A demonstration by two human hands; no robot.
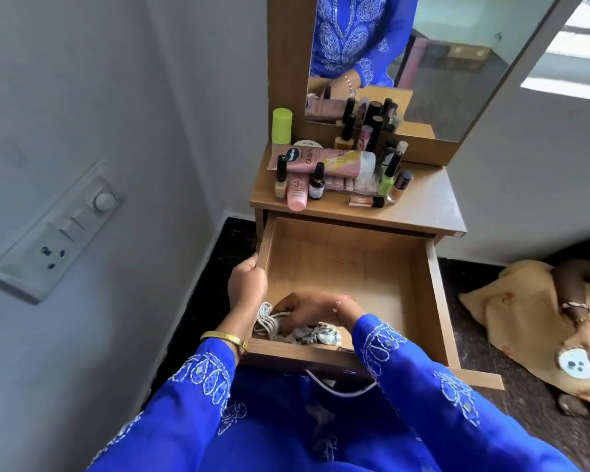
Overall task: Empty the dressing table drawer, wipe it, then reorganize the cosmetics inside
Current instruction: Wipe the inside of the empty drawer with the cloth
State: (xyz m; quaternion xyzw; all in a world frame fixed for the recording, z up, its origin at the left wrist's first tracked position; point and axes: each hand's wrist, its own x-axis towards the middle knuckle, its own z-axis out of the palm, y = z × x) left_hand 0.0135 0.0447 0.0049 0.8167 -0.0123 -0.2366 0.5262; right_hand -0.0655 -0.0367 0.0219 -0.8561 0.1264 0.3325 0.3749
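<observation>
Currently wiping: right hand (304, 310) is pinching the cloth (297, 330) in the emptied drawer (436, 284) near-left corner, left hand (247, 282) is gripping its left wall; far side probably needs wiping next.

At the centre of the frame we see the open light-wood drawer (372, 267), bare but for a crumpled white-and-grey patterned cloth (297, 330) in its lower left corner. Our right hand (307, 310) grips the cloth; our left hand (247, 282) holds the drawer's left wall. Bottles and tubes of cosmetics (338, 168) crowd the wooden tabletop (423, 202) above.
</observation>
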